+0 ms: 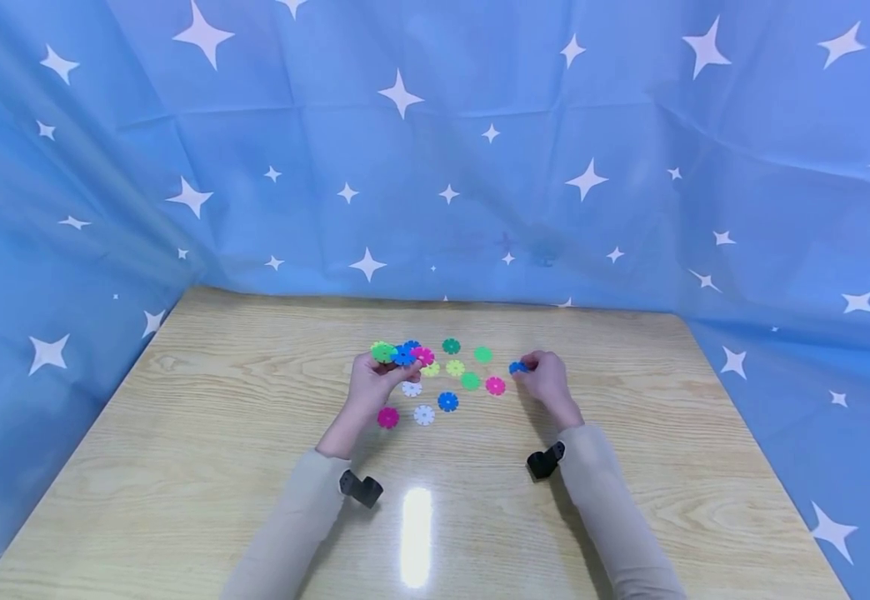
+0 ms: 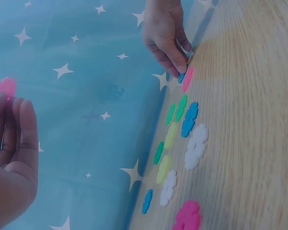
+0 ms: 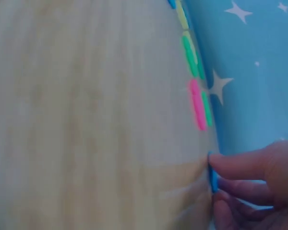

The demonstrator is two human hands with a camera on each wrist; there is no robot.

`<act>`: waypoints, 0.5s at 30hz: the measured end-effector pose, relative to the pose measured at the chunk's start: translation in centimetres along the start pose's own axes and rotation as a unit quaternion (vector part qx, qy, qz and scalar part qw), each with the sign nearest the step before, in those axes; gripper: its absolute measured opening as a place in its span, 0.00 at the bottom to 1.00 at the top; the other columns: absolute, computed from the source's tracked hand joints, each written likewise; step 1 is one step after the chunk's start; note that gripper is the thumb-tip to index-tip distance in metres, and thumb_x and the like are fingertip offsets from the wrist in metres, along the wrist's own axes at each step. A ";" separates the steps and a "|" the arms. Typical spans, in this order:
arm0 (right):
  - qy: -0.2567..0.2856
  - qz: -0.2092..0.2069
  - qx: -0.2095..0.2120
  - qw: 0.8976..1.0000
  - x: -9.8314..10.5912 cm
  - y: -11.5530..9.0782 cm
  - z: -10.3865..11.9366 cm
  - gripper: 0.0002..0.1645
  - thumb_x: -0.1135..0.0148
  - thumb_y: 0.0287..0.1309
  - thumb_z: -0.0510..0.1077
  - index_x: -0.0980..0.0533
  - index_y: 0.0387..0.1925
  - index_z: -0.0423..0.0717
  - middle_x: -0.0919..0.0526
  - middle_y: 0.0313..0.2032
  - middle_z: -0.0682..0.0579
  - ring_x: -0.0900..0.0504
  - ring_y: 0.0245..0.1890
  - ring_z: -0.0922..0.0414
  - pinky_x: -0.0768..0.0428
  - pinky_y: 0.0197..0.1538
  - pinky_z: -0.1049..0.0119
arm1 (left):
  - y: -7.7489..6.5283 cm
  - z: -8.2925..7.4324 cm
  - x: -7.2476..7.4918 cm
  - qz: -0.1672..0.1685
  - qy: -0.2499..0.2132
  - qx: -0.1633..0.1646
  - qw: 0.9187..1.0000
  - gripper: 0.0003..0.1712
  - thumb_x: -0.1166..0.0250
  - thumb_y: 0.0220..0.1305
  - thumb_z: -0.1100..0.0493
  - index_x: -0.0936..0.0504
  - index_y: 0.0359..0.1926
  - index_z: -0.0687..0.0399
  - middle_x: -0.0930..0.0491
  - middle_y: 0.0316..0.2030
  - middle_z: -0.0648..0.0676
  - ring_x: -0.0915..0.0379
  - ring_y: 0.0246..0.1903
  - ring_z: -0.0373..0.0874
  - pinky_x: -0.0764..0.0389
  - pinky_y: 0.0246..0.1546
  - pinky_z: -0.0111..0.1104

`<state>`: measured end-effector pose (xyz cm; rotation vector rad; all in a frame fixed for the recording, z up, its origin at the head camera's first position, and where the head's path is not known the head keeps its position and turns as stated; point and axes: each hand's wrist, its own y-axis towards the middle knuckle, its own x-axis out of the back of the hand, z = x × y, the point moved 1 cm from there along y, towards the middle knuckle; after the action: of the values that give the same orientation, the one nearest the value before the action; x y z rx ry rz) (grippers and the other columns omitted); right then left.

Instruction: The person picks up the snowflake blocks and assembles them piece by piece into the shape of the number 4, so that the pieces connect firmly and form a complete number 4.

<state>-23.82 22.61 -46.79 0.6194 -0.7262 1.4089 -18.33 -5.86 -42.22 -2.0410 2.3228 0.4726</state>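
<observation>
My left hand (image 1: 369, 387) is raised above the table and holds a row of notched plastic snowflake discs: a green disc (image 1: 384, 352), a blue disc (image 1: 403, 357) and a pink disc (image 1: 424, 357). They appear joined, though the fingers partly hide how. In the left wrist view only the pink disc (image 2: 6, 87) shows above the left hand (image 2: 14, 158). To the right, my right hand (image 1: 549, 382) pinches another blue disc (image 1: 517, 367) between thumb and fingers, low at the tabletop. The right wrist view shows this blue disc (image 3: 212, 173) on edge in the fingertips.
Several loose discs lie between the hands, among them a pink disc (image 1: 495, 386), a blue disc (image 1: 447, 402), a white disc (image 1: 423, 415) and a dark green disc (image 1: 451, 346). A magenta disc (image 1: 387, 417) lies near the left wrist. Behind the wooden table (image 1: 202, 400) hangs a blue star-patterned curtain (image 1: 480, 225).
</observation>
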 end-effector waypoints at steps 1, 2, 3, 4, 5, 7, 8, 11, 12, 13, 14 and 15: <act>-0.003 0.003 -0.003 1.000 0.1 0.1 0.0 0.19 0.35 0.53 0.35 0.25 0.45 0.27 0.22 0.41 0.34 0.23 0.42 0.43 0.22 0.45 0.53 | 0.0 0.0 0.0 0.001 0.002 0.000 1.000 0.10 0.34 0.57 0.69 0.23 0.33 0.77 0.18 0.23 0.45 0.20 0.24 0.39 0.16 0.38 0.35; -0.007 0.007 -0.005 1.000 0.1 0.1 0.0 0.18 0.35 0.53 0.36 0.25 0.43 0.27 0.22 0.40 0.34 0.23 0.41 0.43 0.22 0.44 0.53 | 0.0 0.1 0.0 0.001 0.003 0.000 1.000 0.11 0.34 0.57 0.68 0.23 0.33 0.77 0.18 0.23 0.46 0.20 0.24 0.39 0.16 0.38 0.35; -0.010 0.010 -0.008 1.000 0.2 0.2 0.1 0.17 0.35 0.53 0.36 0.26 0.42 0.28 0.22 0.39 0.35 0.24 0.40 0.44 0.22 0.44 0.54 | 0.0 0.1 0.1 0.001 0.005 0.000 1.000 0.11 0.33 0.57 0.67 0.22 0.33 0.77 0.18 0.23 0.46 0.20 0.24 0.39 0.16 0.38 0.35; -0.014 0.011 -0.010 1.000 0.3 0.2 0.1 0.17 0.34 0.52 0.37 0.26 0.41 0.28 0.23 0.38 0.36 0.24 0.39 0.44 0.22 0.42 0.55 | 0.0 0.1 0.1 0.001 0.007 0.000 1.000 0.12 0.33 0.56 0.67 0.22 0.33 0.77 0.18 0.23 0.46 0.20 0.24 0.39 0.16 0.38 0.35; -0.017 0.010 -0.010 1.000 0.3 0.2 0.1 0.17 0.34 0.52 0.37 0.27 0.40 0.29 0.23 0.37 0.37 0.24 0.38 0.45 0.23 0.41 0.55 | 0.0 0.2 0.1 0.001 0.009 -0.001 1.000 0.12 0.33 0.56 0.67 0.22 0.33 0.77 0.18 0.23 0.46 0.20 0.24 0.39 0.16 0.38 0.35; -0.012 0.006 -0.011 1.000 0.4 0.2 0.0 0.16 0.33 0.51 0.36 0.27 0.39 0.30 0.24 0.35 0.38 0.25 0.36 0.46 0.23 0.39 0.56 | 0.0 0.2 0.1 0.000 0.010 -0.001 1.000 0.13 0.32 0.56 0.66 0.22 0.33 0.77 0.18 0.23 0.46 0.20 0.24 0.39 0.16 0.38 0.35; -0.008 0.002 -0.011 1.000 0.4 0.1 0.0 0.16 0.33 0.50 0.36 0.28 0.38 0.31 0.24 0.35 0.39 0.26 0.35 0.47 0.24 0.38 0.57 | 0.0 0.2 0.1 0.000 0.010 -0.001 1.000 0.12 0.33 0.56 0.67 0.23 0.33 0.77 0.18 0.23 0.46 0.20 0.24 0.39 0.16 0.38 0.35; 0.012 -0.014 -0.006 1.000 0.5 0.0 0.0 0.14 0.35 0.51 0.34 0.28 0.38 0.32 0.25 0.33 0.40 0.27 0.34 0.48 0.25 0.35 0.60 | 0.0 0.3 0.0 -0.004 0.007 -0.001 1.000 0.12 0.33 0.56 0.67 0.23 0.32 0.77 0.18 0.22 0.47 0.20 0.24 0.39 0.16 0.37 0.35; 0.021 -0.019 -0.007 1.000 0.5 -0.1 -0.1 0.13 0.36 0.52 0.33 0.27 0.38 0.32 0.25 0.32 0.41 0.27 0.33 0.48 0.26 0.34 0.62 | 0.0 0.3 0.0 -0.005 0.007 -0.001 1.000 0.11 0.33 0.56 0.68 0.23 0.32 0.77 0.18 0.22 0.46 0.20 0.23 0.39 0.16 0.37 0.35; 0.031 -0.025 -0.005 0.999 0.5 -0.2 -0.1 0.12 0.37 0.53 0.33 0.27 0.39 0.32 0.25 0.32 0.42 0.27 0.33 0.49 0.26 0.32 0.63 | 0.1 0.3 0.0 -0.005 0.007 -0.002 1.000 0.10 0.34 0.56 0.69 0.23 0.32 0.77 0.18 0.22 0.46 0.20 0.23 0.39 0.16 0.37 0.34; 0.041 -0.032 -0.004 0.999 0.5 -0.3 -0.1 0.10 0.38 0.54 0.32 0.26 0.38 0.32 0.25 0.31 0.42 0.27 0.32 0.50 0.27 0.31 0.65 | 0.1 0.4 0.0 -0.006 0.007 -0.001 1.000 0.08 0.35 0.56 0.70 0.23 0.32 0.76 0.18 0.22 0.46 0.20 0.23 0.39 0.16 0.36 0.34; 0.050 -0.038 -0.003 0.998 0.6 -0.4 -0.1 0.09 0.38 0.55 0.32 0.26 0.39 0.32 0.25 0.31 0.43 0.27 0.31 0.51 0.27 0.29 0.67 | 0.1 0.4 0.0 -0.006 0.007 -0.002 1.000 0.07 0.35 0.56 0.71 0.23 0.32 0.76 0.18 0.22 0.46 0.20 0.23 0.39 0.16 0.36 0.34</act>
<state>-23.36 23.03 -46.42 0.5619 -0.6208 1.3573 -18.54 -5.79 -42.59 -2.0652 2.3172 0.4650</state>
